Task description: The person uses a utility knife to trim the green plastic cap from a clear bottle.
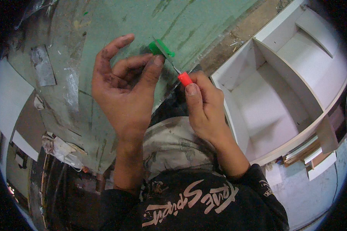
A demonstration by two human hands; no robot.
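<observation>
Fingers of the left hand [121, 92] are nearly together at the tips, and the thumb and one finger seem to pinch the green thing [154, 48], while one other finger sticks up, bent and free. The right hand [206, 102] has its thumb and fingers wrapped tight on the red handle [184, 79] of a thin tool, just right of the middle of the frame. The green thing is in the upper middle of the frame, just above the left finger tips, so the left hand is nearer to it. It is up and left of the right hand. Its long side runs across, dipping a bit to the right. The tool's metal [176, 69] slants from lower right to upper left and lies across it; I cannot tell if they touch. I count two hands, one green thing and one tool. Under them is one green top [115, 19]. One white box [266, 104] fills the right side, with one long wall [287, 65] across it. One pale rag [59, 148] is at lower left.
</observation>
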